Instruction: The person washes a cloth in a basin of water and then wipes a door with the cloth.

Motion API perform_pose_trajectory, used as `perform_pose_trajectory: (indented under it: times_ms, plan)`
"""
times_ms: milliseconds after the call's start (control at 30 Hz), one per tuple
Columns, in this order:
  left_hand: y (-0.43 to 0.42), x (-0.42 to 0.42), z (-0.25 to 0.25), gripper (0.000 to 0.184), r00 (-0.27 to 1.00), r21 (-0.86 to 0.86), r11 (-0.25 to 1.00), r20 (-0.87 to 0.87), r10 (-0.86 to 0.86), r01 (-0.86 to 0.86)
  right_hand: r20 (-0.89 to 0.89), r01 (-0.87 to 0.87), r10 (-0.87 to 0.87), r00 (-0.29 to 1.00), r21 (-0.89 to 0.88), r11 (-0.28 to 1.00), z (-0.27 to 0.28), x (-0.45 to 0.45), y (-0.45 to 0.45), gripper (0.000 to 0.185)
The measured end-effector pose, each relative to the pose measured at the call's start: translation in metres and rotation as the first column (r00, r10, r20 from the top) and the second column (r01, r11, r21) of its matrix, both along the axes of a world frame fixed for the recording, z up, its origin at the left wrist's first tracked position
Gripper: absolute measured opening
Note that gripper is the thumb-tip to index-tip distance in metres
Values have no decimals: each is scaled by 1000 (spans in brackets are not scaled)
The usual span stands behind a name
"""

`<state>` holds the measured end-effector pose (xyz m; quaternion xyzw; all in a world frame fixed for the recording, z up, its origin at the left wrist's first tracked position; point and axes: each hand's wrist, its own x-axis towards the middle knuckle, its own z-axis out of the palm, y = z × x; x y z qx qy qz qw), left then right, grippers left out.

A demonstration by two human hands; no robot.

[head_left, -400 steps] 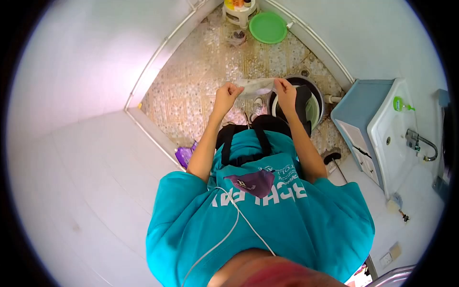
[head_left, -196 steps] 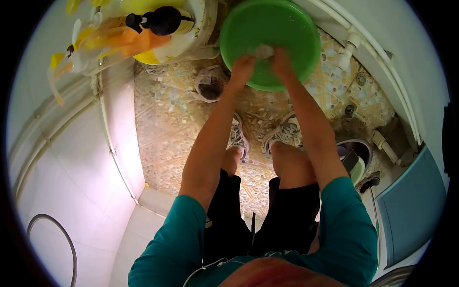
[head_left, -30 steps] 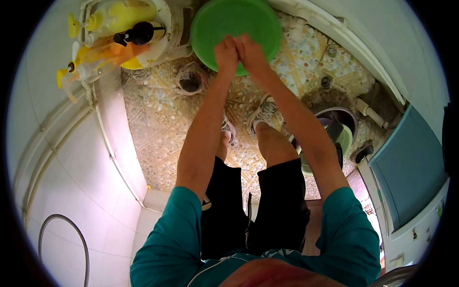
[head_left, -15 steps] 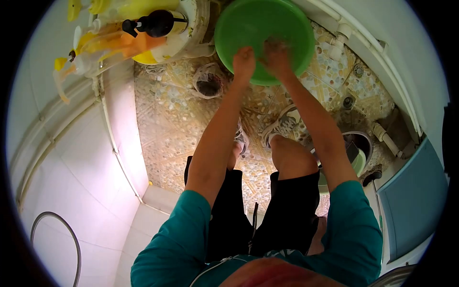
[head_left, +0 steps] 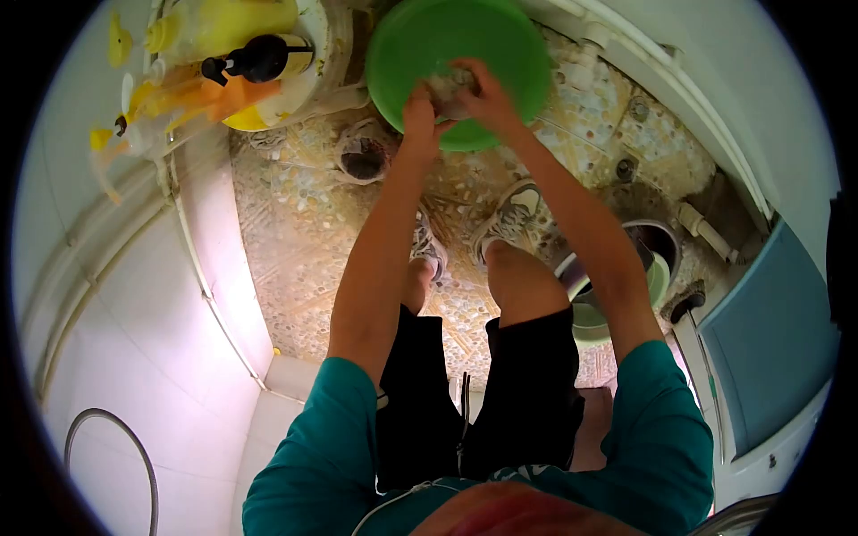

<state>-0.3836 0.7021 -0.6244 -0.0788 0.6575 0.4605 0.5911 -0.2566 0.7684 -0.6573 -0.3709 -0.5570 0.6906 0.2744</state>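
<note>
Both hands grip a small pale piece over a green basin

The person's left hand [head_left: 420, 116] is partly closed, its fingers bent against the near left side of a small, crumpled, greyish-white piece [head_left: 450, 90] of soft-looking material. The right hand [head_left: 487, 100] is also partly closed, its fingers reaching over the piece's right side; blur hides exactly how the fingertips meet it. The piece lies between the two hands, touching both, above a wide, round, bright green plastic basin [head_left: 511, 49]. Whether it also touches the basin's bottom cannot be told.

The basin spreads around and beyond the hands, its near rim under the wrists. Left of the left hand, a black pump bottle with a pale label [head_left: 264, 60] lies beside a clear bottle of yellow liquid [head_left: 237, 25]. Nearer, below and left of that hand, a pale, crumpled holder with a dark inside [head_left: 365, 159] rests on the pebble-patterned floor [head_left: 295, 192].
</note>
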Motion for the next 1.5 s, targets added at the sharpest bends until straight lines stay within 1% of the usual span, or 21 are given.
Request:
perform_pose_trajectory:
  times_ms: [67,133,167,200,267,333,400,467,533,733,833,900,967,1067,1167,1233,1267,1300,1367,1433,1500]
  plan:
    - [6,7,17,59,991,60,995,111,74,-81,82,-16,15,997,11,1000,7,-3,-7,34]
    - [11,14,26,33,971,90,970,101,215,-224,158,-35,32,987,17,999,15,-6,-15,32]
    - [11,13,25,33,973,90,972,102,208,-218,286,3,-134,949,416,909,23,-10,-19,32]
    - [9,12,23,31,981,120,979,119,152,-166,333,-29,-333,882,745,667,32,-12,-22,34]
    - [14,14,34,31,987,151,983,135,86,-107,357,-1,-360,862,711,703,54,-14,-27,35]
    - [29,24,67,34,981,68,982,88,172,-179,388,21,-378,840,674,739,79,-14,-29,38]
    - [24,17,71,34,990,136,985,102,98,-111,412,42,-199,889,361,932,100,-13,-25,38]
    - [26,17,82,36,994,203,978,104,25,-46,433,-24,-148,889,366,930,113,-11,-19,35]
    - [34,22,104,37,994,147,983,-5,108,-106,450,-86,-95,888,366,927,124,-11,-13,33]
    - [47,26,132,36,986,174,978,-103,132,-113,525,-169,-83,847,413,895,158,-11,2,30]
    - [44,21,138,33,992,285,955,-75,103,-77,547,-204,-53,835,398,894,181,-9,7,29]
    - [47,21,159,31,995,257,965,-70,78,-57,543,-216,-26,839,377,900,202,-7,10,28]
    - [47,23,183,29,997,234,972,-65,51,-34,492,-151,-57,869,373,915,229,-2,9,27]
    - [45,28,235,39,974,222,970,-223,-47,98,421,-31,-146,895,385,922,284,2,0,22]
    - [33,33,302,42,988,201,979,-152,6,25,433,-10,-234,871,490,872,334,9,-22,19]
    - [18,25,332,38,991,100,993,110,-78,67,444,-27,-286,849,577,816,359,10,-34,20]
    - [8,23,327,41,986,219,972,124,-108,79,391,-21,-260,883,585,811,371,13,-44,23]
    - [-7,23,327,41,984,229,968,122,-130,99,339,-15,-232,912,593,805,385,17,-57,28]
    - [-9,23,342,41,970,329,944,221,-99,21,356,11,-302,884,632,775,424,23,-72,37]
    - [-16,28,372,41,965,341,939,230,-126,41,388,36,-370,844,647,762,455,30,-103,46]
    - [-22,37,405,41,957,353,933,243,-158,65,393,141,-388,833,528,837,480,45,-128,61]
